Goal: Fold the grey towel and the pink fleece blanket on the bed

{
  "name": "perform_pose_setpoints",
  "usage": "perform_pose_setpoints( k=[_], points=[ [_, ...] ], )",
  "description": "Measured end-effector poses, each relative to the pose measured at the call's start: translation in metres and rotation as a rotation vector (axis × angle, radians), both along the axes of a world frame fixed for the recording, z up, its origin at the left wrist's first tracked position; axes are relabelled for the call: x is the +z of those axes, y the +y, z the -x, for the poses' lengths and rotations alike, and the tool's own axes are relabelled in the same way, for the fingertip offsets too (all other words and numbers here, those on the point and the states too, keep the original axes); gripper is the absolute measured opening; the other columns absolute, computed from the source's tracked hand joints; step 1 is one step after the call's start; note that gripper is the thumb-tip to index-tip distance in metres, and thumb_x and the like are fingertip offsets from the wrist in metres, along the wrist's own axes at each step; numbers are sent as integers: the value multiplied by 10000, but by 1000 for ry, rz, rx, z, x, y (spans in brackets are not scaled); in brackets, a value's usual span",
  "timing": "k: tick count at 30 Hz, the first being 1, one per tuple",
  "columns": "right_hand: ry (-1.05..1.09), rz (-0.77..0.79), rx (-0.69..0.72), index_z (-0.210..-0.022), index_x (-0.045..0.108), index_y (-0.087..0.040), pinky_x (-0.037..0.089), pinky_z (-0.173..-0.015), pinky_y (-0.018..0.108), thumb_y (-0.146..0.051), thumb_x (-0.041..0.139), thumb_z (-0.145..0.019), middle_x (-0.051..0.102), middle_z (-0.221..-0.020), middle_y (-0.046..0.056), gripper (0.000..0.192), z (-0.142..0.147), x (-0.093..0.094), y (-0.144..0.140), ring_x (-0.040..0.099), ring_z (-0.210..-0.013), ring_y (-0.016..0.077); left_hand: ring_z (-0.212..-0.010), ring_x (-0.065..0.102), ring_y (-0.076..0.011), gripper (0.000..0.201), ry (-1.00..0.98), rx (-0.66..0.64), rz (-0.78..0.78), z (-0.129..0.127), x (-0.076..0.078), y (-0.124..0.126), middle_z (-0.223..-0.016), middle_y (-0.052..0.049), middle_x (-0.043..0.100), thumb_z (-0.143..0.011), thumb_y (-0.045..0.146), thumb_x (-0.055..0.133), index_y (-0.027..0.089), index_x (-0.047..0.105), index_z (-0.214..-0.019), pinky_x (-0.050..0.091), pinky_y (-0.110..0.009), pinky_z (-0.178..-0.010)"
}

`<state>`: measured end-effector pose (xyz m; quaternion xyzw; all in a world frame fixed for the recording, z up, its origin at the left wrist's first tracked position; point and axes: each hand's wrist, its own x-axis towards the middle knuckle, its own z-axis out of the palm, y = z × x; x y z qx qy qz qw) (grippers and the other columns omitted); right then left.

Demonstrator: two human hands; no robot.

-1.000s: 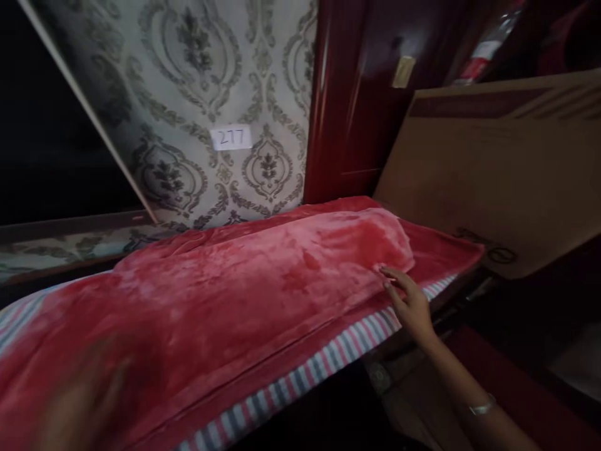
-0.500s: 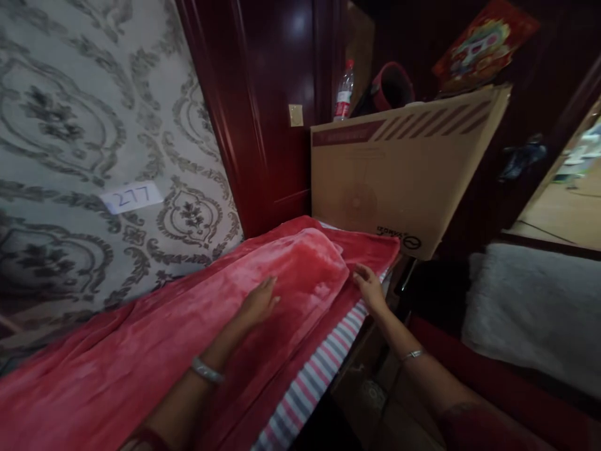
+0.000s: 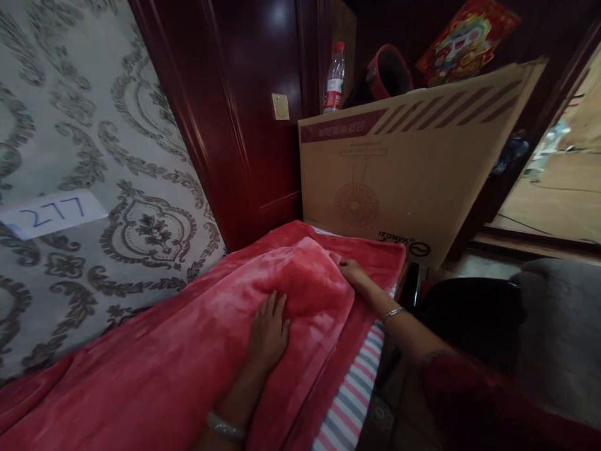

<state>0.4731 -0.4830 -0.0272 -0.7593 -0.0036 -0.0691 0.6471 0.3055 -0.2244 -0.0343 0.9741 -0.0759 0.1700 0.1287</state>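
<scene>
The left hand (image 3: 268,331) lies flat, fingers spread, on the folded red plush blanket (image 3: 197,351) spread along the bed. The right hand (image 3: 353,272) pinches the blanket's far right corner. Just beyond stands a tall brown cardboard box (image 3: 413,169); a striped sheet (image 3: 350,404) shows at the near edge.

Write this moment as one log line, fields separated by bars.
left hand: flat on folded red plush blanket | right hand: at blanket's far corner | behind: brown cardboard box
</scene>
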Motion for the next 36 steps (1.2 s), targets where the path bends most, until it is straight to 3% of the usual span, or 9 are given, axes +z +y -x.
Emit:
perform_pose_setpoints(
  k=[4,12,19,25,28,30,32,34,36],
  points=[
    [-92,88,-141,-701,654,-170,491,-628,293,-354,649,-750,629,-611,34,190,-33,36,1,592,-670,195,-1403,445,-321,546,-20,-17,12,-3,-6,3,-1552,-169,451,-937,242,448,146,493,-1473,360,-530,-1153],
    [-274,244,-384,-1084,675,-119,460,-898,302,-216,482,-845,701,-1099,134,322,-106,148,-18,621,-1004,212,-1390,461,-322,541,2,3,22,-4,-13,4,-1556,-150,455,-944,242,418,151,509,-1470,348,-539,-1159],
    [-209,426,-358,-872,700,-106,447,-906,381,-82,519,-762,708,-965,155,214,-104,150,-20,634,-959,266,-1356,489,-330,506,81,4,13,-2,3,-5,-1528,-114,501,-921,216,456,231,591,-1408,371,-567,-1132],
    [-322,495,-229,-1025,675,-83,443,-881,335,-106,400,-891,702,-978,135,307,-62,166,21,621,-940,233,-1351,494,-358,511,42,-21,250,-5,-4,-1,-1492,-127,539,-875,262,500,223,623,-1369,315,-622,-1156],
    [-447,562,-6,-1058,676,-179,443,-839,287,-156,451,-932,713,-913,43,258,10,147,63,618,-843,176,-1326,532,-323,483,-33,-34,724,-8,-3,9,-1409,-140,605,-908,418,505,198,644,-1314,369,-546,-1157],
    [-495,640,251,-951,686,-217,453,-728,272,-124,522,-879,709,-811,-2,202,72,112,90,600,-691,150,-1229,611,-308,552,-16,-38,1090,-10,2,16,-1299,-145,670,-935,557,444,184,645,-1289,464,-504,-1084],
    [-655,797,626,-972,689,-218,467,-718,286,-80,515,-856,733,-925,24,251,129,70,110,634,-750,165,-1162,654,-312,653,85,-73,1349,-11,9,22,-1243,-144,697,-925,660,394,179,627,-1300,522,-493,-1016],
    [-677,873,738,-1000,692,-241,490,-709,302,-76,536,-839,737,-994,34,278,168,37,118,660,-816,190,-1195,639,-322,696,176,-104,1413,-12,15,25,-1287,-141,681,-849,691,520,181,613,-1313,525,-480,-1019],
    [-619,809,769,-992,702,-280,519,-717,309,-109,563,-843,740,-1017,21,267,180,23,115,678,-856,205,-1276,588,-321,749,207,-110,1364,-12,19,25,-1375,-132,631,-722,611,723,189,597,-1327,496,-448,-1067]
  ],
)
